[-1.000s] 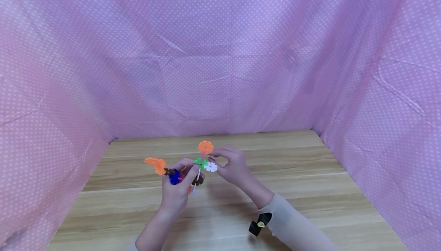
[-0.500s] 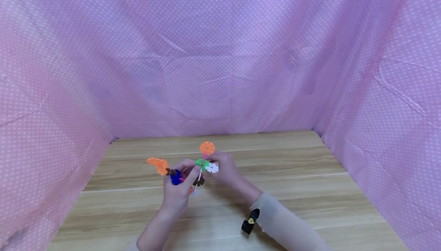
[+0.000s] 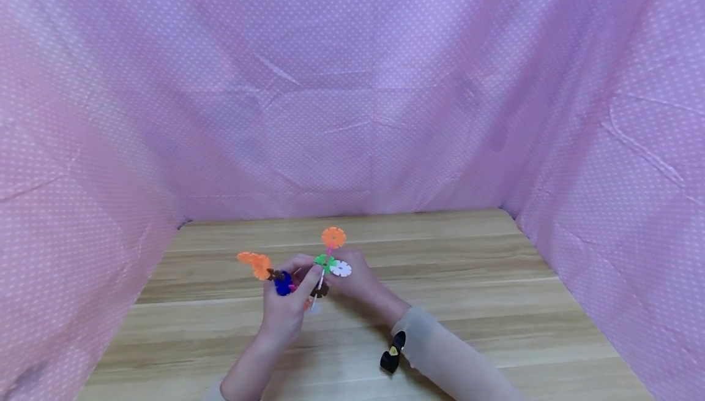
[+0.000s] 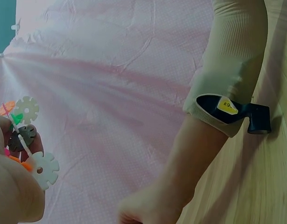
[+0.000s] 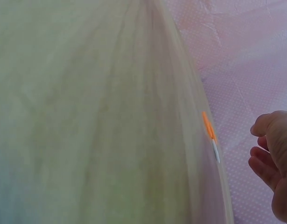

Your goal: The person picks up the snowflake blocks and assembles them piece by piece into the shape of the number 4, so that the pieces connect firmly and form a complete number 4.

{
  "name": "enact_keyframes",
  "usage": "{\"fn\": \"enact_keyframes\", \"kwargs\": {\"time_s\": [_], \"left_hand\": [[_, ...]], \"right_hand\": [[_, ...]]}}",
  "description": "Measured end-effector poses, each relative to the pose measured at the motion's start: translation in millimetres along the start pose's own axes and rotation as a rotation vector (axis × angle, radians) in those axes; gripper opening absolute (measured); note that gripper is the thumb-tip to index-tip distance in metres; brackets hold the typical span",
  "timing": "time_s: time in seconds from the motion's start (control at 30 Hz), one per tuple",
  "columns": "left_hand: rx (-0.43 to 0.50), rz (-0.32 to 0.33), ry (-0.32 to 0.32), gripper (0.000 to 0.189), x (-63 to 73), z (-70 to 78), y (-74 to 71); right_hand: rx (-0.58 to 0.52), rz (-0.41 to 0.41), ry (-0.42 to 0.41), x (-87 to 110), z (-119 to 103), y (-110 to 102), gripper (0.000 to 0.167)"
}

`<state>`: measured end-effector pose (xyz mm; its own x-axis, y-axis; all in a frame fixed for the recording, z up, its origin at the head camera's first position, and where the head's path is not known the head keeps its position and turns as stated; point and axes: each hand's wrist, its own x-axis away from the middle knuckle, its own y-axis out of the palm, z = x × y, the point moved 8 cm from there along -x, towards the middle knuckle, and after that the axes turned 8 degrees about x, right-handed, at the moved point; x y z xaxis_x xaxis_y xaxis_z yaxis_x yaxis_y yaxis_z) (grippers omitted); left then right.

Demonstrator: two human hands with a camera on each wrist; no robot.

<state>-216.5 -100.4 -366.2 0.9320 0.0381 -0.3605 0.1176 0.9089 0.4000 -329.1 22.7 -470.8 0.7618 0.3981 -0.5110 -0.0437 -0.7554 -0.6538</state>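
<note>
Both hands, the left hand [image 3: 286,312] and right hand [image 3: 358,281], pinch the snowflake-disc model [image 3: 308,269] (slotted joints); uneven pressure could pop pieces onto the tabletop [image 3: 496,303].

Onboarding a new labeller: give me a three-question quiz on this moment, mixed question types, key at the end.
1. True or false: the toy of snap-together discs lies flat on the wooden table.
2. Which disc sits topmost on the toy in the head view? A) blue B) orange C) brown
3. Fill in: the black clip sits at the cuff of the ___ sleeve.

Key:
1. False. The left hand and right hand hold it above the table.
2. B, the orange disc.
3. Right; the beige sleeve.
</note>
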Motion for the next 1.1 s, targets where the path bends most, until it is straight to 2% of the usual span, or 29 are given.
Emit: {"fn": "enact_keyframes", "kwargs": {"time_s": [0.13,0.23,0.47,0.57,0.87,1.03,1.1], "left_hand": [[0.010,0.007,0.011,0.035,0.8,1.2,0.0],[0.013,0.000,0.009,0.034,1.5,1.0,0.9],[0.026,0.001,-0.018,0.033,2.7,-2.5,3.5],[0.021,0.012,-0.023,0.032,2.9,-2.6,3.7],[0.000,0.008,-0.033,0.032,2.0,-4.0,3.2],[0.012,-0.020,-0.015,0.033,1.1,-3.3,4.6],[0.023,-0.036,-0.001,0.033,0.7,-2.3,5.9]], "right_hand": [[0.066,0.017,-0.044,-0.6,-3.1,4.3,0.015],[0.126,-0.023,-0.078,-2.0,-7.3,10.9,0.011],[0.218,-0.309,-0.038,-1.0,-6.8,36.3,0.014],[0.272,-0.369,-0.049,-1.8,-9.1,41.0,0.016],[0.328,-0.417,-0.070,1.5,-10.9,43.5,0.021],[0.315,-0.379,-0.019,2.9,-6.3,39.3,0.019],[0.280,-0.352,0.025,2.9,-3.4,35.7,0.018]]}}
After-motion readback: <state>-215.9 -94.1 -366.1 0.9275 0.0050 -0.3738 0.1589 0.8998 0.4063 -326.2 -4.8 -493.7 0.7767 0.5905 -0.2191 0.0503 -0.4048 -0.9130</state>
